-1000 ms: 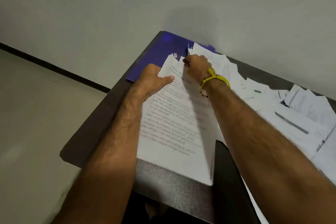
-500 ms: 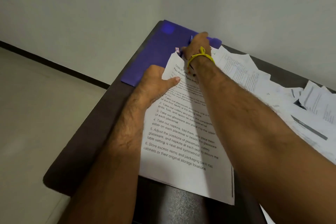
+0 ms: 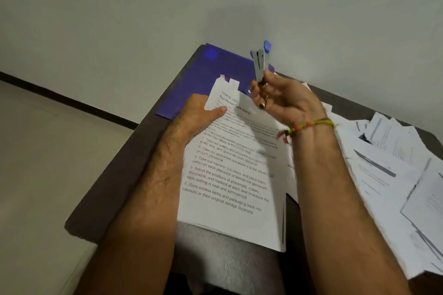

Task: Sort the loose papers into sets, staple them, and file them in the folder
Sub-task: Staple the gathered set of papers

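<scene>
A set of printed sheets [image 3: 230,187] lies on the dark table in front of me. My left hand [image 3: 199,115] holds its upper left edge, thumb lying on the top page and fingers out of sight under the sheets. My right hand [image 3: 285,99] is raised above the top of the set and pinches a small blue and grey stapler [image 3: 260,62], held upright by its lower end. A purple folder [image 3: 203,79] lies flat at the far left corner of the table, partly under the sheets.
Several loose papers [image 3: 388,170] are spread in a heap over the right side of the dark table [image 3: 119,189]. The table stands against a pale wall; its left edge drops to the floor.
My right hand reached to the far end of the table by the folder, then came back up holding the stapler. The left hand stayed on the sheets.
</scene>
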